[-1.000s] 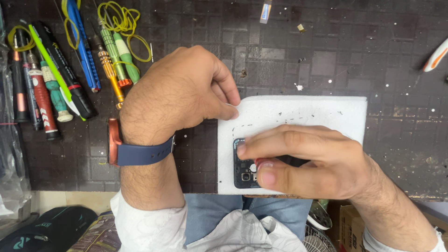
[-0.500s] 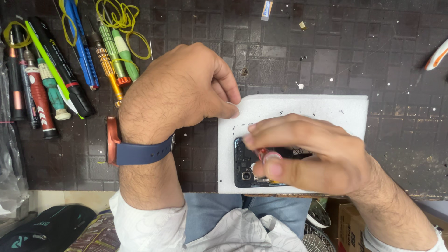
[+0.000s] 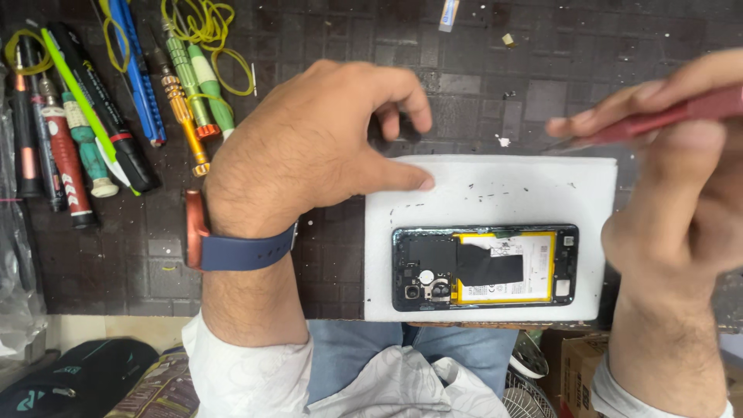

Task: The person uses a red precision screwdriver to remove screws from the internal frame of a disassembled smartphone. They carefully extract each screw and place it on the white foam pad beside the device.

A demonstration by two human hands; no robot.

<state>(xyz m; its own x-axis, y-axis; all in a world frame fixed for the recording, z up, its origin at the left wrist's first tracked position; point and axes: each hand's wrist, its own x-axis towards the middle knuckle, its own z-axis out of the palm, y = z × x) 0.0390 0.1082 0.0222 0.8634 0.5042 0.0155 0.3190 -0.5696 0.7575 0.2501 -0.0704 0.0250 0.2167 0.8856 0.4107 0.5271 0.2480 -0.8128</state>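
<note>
Dark worktop (image 3: 495,70): our left hand (image 3: 309,151) presses flat to steady the white pad (image 3: 495,193) under the opened phone (image 3: 485,267), while at two o'clock our right hand (image 3: 681,186) pinches a red tool (image 3: 658,116).

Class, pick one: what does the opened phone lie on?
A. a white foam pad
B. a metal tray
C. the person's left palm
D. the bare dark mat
A: the phone, back cover off with its yellow battery showing, lies on the white foam pad, whose corner the left hand presses.
</note>
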